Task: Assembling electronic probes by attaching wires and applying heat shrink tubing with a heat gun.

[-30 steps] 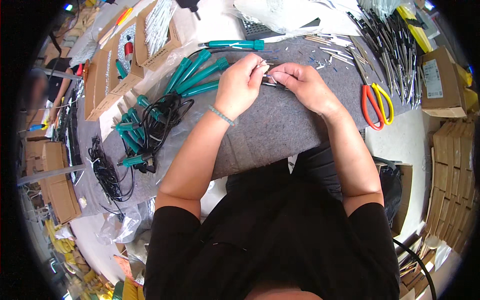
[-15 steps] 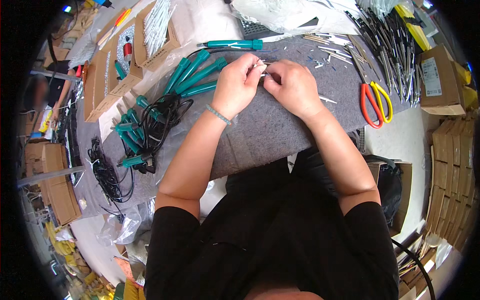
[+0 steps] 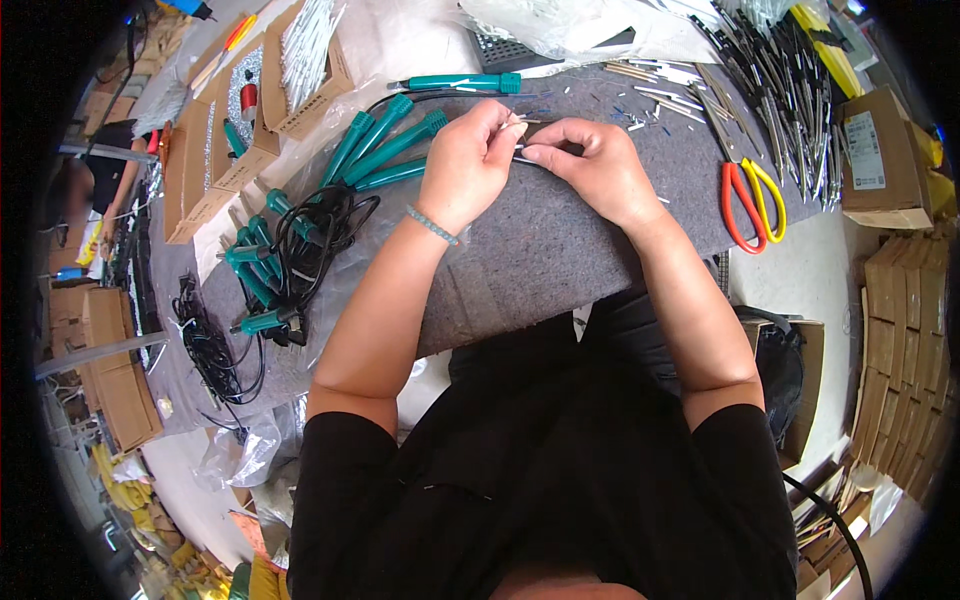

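Note:
Above the grey mat (image 3: 540, 245), my two hands are close together with fingertips almost meeting. My left hand (image 3: 465, 160), with a beaded bracelet at the wrist, is closed in a pinch on a thin white piece (image 3: 519, 122) whose kind is too small to tell. Thumb and forefinger of my right hand (image 3: 600, 170) pinch near a tiny pale end beside it; what they hold is mostly hidden. Left of my left hand lie several green tubular handles (image 3: 395, 150). Closer to me is a bundle of green-handled tools with black cords (image 3: 315, 235).
Red-and-yellow-handled scissors (image 3: 750, 205) lie at the right, beside a heap of thin dark and silver rods (image 3: 785, 110). Cut white and wooden sticks (image 3: 665, 85) are scattered at the back. Cardboard boxes (image 3: 220, 160) with rods stand at the left; another box (image 3: 885, 160) at the right.
My right hand has shifted slightly right and away from the left, widening the gap between the fingertips. My left hand has moved slightly left, still pinching the white piece.

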`<action>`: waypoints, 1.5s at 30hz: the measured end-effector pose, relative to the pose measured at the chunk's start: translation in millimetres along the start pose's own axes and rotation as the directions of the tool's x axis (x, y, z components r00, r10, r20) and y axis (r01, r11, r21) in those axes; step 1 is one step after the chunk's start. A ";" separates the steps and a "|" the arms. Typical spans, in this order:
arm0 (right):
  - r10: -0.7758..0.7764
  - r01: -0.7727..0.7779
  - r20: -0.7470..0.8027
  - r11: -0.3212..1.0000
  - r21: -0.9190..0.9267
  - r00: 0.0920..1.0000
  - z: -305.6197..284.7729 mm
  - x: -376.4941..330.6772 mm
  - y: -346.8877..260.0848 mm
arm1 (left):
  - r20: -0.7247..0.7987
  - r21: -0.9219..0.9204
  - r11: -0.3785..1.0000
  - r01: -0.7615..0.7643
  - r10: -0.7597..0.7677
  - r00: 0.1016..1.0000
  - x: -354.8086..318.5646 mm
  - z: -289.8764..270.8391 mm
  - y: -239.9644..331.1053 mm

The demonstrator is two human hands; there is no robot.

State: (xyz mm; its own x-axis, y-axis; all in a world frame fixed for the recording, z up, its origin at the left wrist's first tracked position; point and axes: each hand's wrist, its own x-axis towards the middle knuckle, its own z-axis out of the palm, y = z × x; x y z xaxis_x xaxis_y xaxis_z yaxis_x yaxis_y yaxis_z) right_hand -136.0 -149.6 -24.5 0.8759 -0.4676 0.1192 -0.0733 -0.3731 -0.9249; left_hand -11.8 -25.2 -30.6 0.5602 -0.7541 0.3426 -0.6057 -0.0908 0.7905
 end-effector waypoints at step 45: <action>-0.593 0.385 -0.126 0.654 -0.652 0.795 5.1 -6.0 4.6 | 0.167 0.163 0.978 -0.133 0.106 0.980 0.0 -7.3 10.3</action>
State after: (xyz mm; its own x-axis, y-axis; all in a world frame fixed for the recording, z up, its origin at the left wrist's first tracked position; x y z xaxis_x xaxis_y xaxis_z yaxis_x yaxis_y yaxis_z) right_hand -139.2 -144.4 -31.4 0.6797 -0.2513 0.6891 -0.0219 -0.9460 -0.3234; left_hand -13.9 -21.4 -18.7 0.3910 -0.8574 0.3346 -0.7588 -0.0945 0.6445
